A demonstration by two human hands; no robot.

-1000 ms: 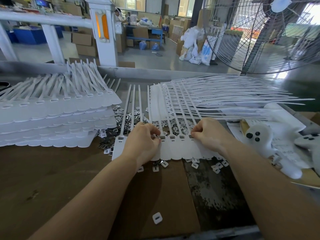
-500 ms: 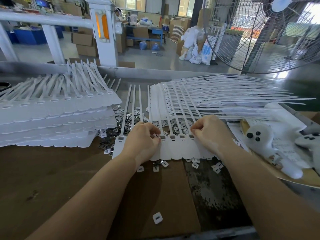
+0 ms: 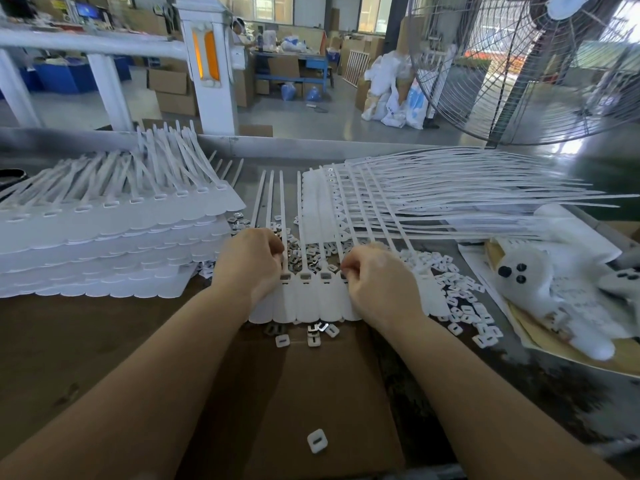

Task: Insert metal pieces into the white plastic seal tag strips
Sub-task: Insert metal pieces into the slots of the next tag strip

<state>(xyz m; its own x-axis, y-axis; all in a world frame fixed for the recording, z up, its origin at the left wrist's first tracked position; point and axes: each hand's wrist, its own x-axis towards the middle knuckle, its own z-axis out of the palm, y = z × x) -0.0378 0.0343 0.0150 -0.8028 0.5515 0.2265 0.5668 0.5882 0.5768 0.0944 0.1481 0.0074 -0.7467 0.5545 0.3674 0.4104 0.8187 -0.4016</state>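
The strip (image 3: 311,299) of white tags lies flat in front of me, on the brown cardboard (image 3: 311,393). Three slots in it show between my hands, each with something shiny inside. Its thin tails run away from me.

My left hand (image 3: 249,265) rests on the left end of the strip. Its fingers are curled in tight, with the tips by the first slot. They look pinched together, but I cannot tell if a metal piece is in there.

My right hand (image 3: 377,282) rests on the right part of the strip. Its fingers are curled too, tips down near a slot. What they pinch is hidden.

Metal pieces (image 3: 304,254) lie in a heap just behind the strip, under the tails. White clips (image 3: 464,296) are spread out to the right. One clip (image 3: 317,441) sits alone close to me.

A stack (image 3: 104,251) of strips is on my left. More strips (image 3: 433,202) fan out on my right. White gloves (image 3: 547,289) lie far right.
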